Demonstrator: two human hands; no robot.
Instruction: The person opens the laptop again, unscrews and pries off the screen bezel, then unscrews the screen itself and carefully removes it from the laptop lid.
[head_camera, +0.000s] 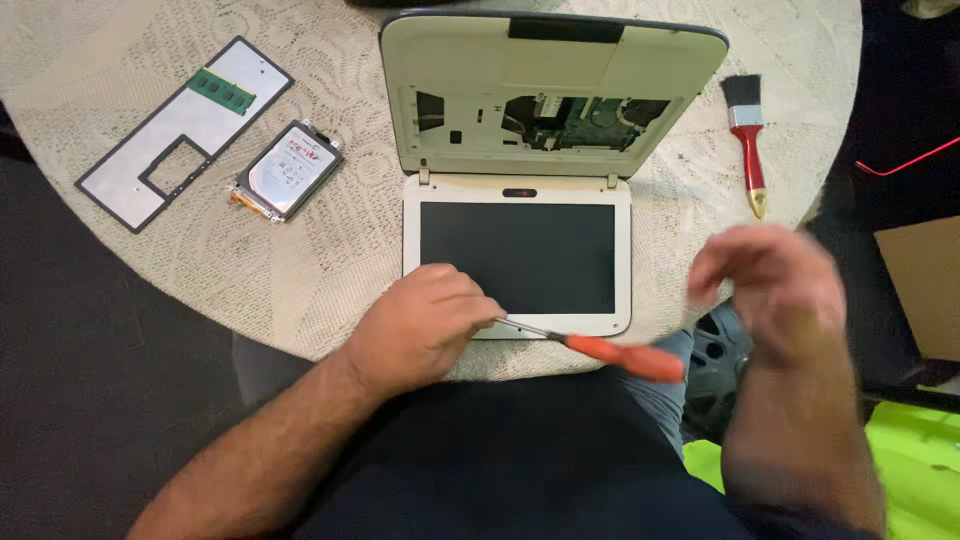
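The left hand grips the orange-handled screwdriver by its shaft at the near edge of the opened laptop, steadying it, while the right hand, blurred and holding nothing, hovers near right; removed drive and panel lie far left.

A cream, smooth plastic laptop with a matt black screen lies on a rough, cream lace tablecloth. The screwdriver has a thin metal shaft and glossy orange plastic handle. The hard drive looks shiny metal.
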